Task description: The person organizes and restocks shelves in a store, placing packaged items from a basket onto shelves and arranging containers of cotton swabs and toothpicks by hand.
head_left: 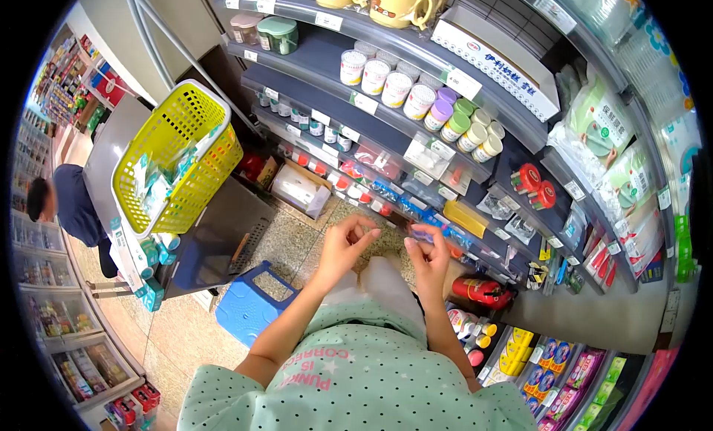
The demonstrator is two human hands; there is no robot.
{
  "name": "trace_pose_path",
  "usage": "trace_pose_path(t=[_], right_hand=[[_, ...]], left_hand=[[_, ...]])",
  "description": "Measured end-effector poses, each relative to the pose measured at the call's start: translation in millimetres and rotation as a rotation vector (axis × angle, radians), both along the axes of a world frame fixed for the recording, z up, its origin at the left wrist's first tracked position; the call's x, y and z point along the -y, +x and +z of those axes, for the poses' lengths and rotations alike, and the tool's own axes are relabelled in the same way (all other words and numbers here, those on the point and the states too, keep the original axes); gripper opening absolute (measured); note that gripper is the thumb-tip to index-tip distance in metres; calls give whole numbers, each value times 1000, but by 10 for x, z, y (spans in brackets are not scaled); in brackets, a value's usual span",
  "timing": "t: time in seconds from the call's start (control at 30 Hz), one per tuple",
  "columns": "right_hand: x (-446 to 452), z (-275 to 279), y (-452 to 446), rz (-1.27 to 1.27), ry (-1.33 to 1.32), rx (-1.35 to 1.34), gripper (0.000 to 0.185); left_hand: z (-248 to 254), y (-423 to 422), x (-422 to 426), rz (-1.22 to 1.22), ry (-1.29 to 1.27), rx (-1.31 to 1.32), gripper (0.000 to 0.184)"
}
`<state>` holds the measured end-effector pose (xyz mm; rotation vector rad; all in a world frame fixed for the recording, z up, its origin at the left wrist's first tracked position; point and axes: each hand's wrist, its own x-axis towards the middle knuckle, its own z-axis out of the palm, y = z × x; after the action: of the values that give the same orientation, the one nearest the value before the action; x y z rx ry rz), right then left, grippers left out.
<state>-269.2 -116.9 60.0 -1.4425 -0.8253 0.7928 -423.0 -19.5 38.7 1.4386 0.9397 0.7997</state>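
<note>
Both of my hands are raised in front of my body, apart from each other, before the lower shelves. My left hand (347, 243) has its fingers curled, thumb and fingertips close together; whatever they hold, if anything, is too small to name. The fingers of my right hand (428, 249) are pinched near a small, clear, purplish item (422, 236), which I cannot make out well. Behind the hands, blue packets (423, 210) hang along a low shelf edge. White jars (397, 90) and jars with purple and green lids stand on a higher shelf.
A yellow-green basket (223, 145) with packets stands on a dark counter at the left. Below it is a blue stool (249, 306). A person (74, 201) is at the far left. A red fire extinguisher (481, 290) lies low at right. An open carton (301, 187) rests on the floor.
</note>
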Motion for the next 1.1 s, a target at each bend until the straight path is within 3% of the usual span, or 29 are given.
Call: trace_pose_path(t=[0.53, 1.1], right_hand=[[-1222, 67, -263, 340, 56, 27, 22], [-2558, 271, -192, 425, 132, -18, 23]], left_hand=[[-18, -413, -565, 192, -52, -83, 17], [320, -233, -1726, 255, 64, -70, 22]])
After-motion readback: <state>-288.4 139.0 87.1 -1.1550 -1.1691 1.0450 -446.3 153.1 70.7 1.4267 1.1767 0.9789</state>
